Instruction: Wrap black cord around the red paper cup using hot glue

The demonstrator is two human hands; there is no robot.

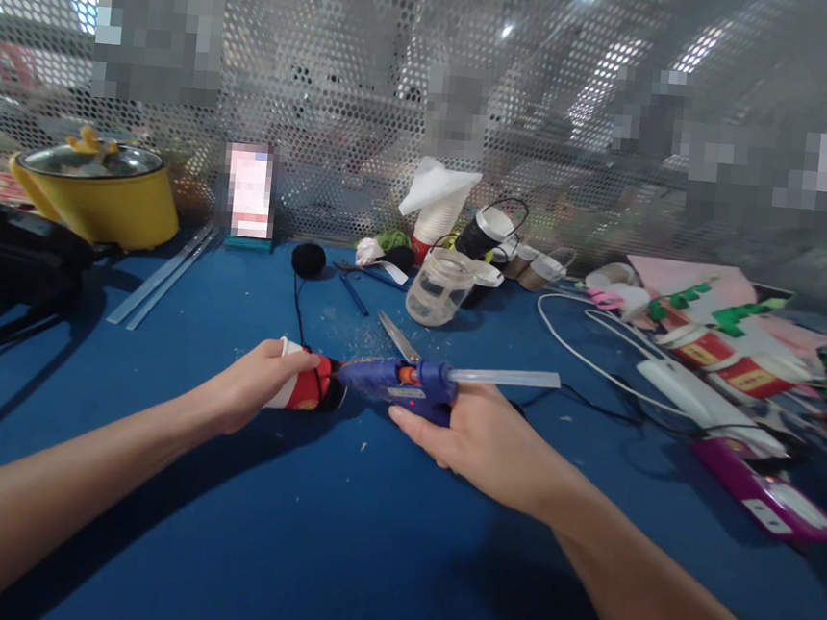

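My left hand [255,381] is closed around a red and white paper cup [301,387] lying on its side, its far end wrapped in black yarn. A black strand runs from the cup up to a ball of black yarn [309,260]. In my right hand [478,441] is a blue hot glue gun [393,381], a small red light lit on its body. A clear glue stick [505,377] juts out of the gun's back. The nozzle points left and meets the cup's wrapped part; whether it touches, I cannot tell. Scissors [398,338] lie just behind the gun.
Behind my hands stand a clear plastic jar [439,288] and several yarn-wrapped cups [489,232]. Pliers [353,290] lie nearby. Spare glue sticks [163,274], a phone [250,192] and a yellow pot [101,191] are at left. Cables, a white power strip [709,405] and craft pieces crowd the right.
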